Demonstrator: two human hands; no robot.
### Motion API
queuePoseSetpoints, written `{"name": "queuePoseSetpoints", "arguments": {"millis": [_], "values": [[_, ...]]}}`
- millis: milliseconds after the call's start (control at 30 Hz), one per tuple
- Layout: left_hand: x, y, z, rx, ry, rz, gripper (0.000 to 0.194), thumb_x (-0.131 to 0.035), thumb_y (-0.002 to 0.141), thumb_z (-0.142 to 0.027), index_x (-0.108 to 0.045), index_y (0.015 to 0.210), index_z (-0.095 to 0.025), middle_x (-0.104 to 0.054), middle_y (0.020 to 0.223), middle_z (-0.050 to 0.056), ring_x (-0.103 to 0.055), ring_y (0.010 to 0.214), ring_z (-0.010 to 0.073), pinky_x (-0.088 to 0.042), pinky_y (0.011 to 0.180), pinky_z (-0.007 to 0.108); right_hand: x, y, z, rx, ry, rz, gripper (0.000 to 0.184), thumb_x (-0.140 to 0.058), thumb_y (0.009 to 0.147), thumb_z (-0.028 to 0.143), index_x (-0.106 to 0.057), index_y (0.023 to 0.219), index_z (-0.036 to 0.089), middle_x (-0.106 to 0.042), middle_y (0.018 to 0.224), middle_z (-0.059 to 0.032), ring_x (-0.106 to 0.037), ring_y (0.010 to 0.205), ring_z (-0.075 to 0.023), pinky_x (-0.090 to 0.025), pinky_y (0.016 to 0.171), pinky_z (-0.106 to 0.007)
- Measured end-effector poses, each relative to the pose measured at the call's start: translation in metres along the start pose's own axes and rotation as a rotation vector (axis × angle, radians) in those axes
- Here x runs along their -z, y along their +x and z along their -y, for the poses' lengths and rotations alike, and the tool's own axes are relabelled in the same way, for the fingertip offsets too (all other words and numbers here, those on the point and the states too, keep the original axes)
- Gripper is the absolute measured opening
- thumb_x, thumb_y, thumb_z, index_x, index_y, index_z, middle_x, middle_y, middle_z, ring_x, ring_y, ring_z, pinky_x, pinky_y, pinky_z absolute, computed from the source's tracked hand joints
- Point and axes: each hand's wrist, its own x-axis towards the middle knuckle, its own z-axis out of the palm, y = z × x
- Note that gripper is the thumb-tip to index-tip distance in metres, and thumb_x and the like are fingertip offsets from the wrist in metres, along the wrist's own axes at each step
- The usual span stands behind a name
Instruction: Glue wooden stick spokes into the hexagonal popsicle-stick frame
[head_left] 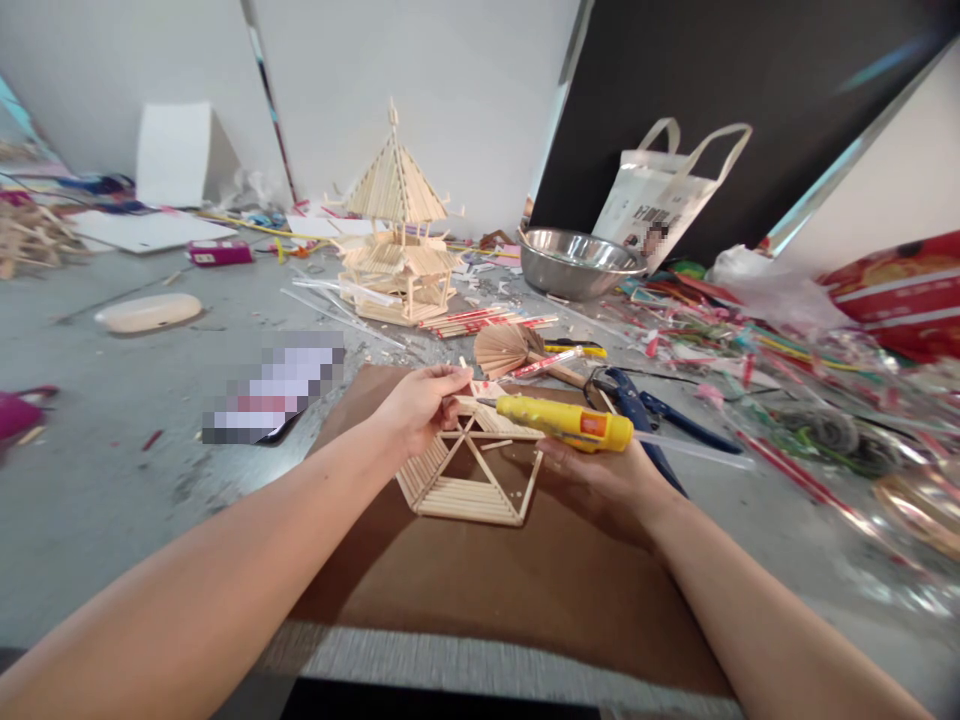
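My right hand (592,470) is wrapped round a yellow hot glue gun (562,422), its nozzle pointing left and a clear glue stick trailing from its back. The fingertips of my left hand (427,405) are pinched on a short wooden stick (463,363), of which only a pale tip shows. That pinch is close to the nozzle. Beneath both hands lies a flat six-sided frame of wooden sticks (469,497) with spokes meeting at its middle. Some of its sections are filled with rows of sticks, others are open. A brown board (465,580) lies under it.
Behind the board stands a stick pagoda model (397,190). A steel bowl (577,265), a white bag (652,205) and blue-handled pliers (637,410) are to the right, with scattered scraps. A phone (274,390) and a white oval case (150,312) lie left.
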Motion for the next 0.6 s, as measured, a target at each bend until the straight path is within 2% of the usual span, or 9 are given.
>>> {"name": "queuePoseSetpoints", "arguments": {"millis": [267, 400, 600], "values": [[0.0011, 0.0009, 0.0011, 0.001, -0.002, -0.003, 0.013, -0.056, 0.068, -0.020, -0.047, 0.061, -0.013, -0.041, 0.042, -0.005, -0.034, 0.032, 0.0016, -0.020, 0.031, 0.013, -0.0016, 0.0003, -0.0044, -0.038, 0.064, -0.006, 0.024, -0.065, 0.056, 0.032, -0.061, 0.077, 0.021, -0.065, 0.076, -0.0018, -0.061, 0.070, -0.0201, -0.051, 0.066, -0.036], [0.0007, 0.0006, 0.0004, -0.008, 0.018, -0.003, 0.013, -0.058, 0.066, -0.020, -0.048, 0.062, -0.013, -0.042, 0.043, -0.006, -0.034, 0.032, 0.0013, -0.020, 0.031, 0.014, -0.0002, 0.0009, -0.0031, -0.068, 0.056, -0.043, 0.026, -0.063, 0.059, 0.033, -0.061, 0.082, 0.021, -0.065, 0.082, -0.0032, -0.060, 0.076, -0.0210, -0.049, 0.071, -0.038], [-0.0002, -0.0019, 0.0017, -0.038, 0.191, 0.088, 0.018, -0.062, 0.062, -0.026, -0.050, 0.066, -0.013, -0.049, 0.052, -0.005, -0.033, 0.032, -0.0001, -0.018, 0.032, 0.014, 0.0036, 0.0051, 0.0005, -0.067, 0.124, -0.078, 0.023, -0.063, 0.060, 0.032, -0.059, 0.080, 0.021, -0.064, 0.082, -0.0029, -0.060, 0.074, -0.0191, -0.050, 0.066, -0.035]]}}
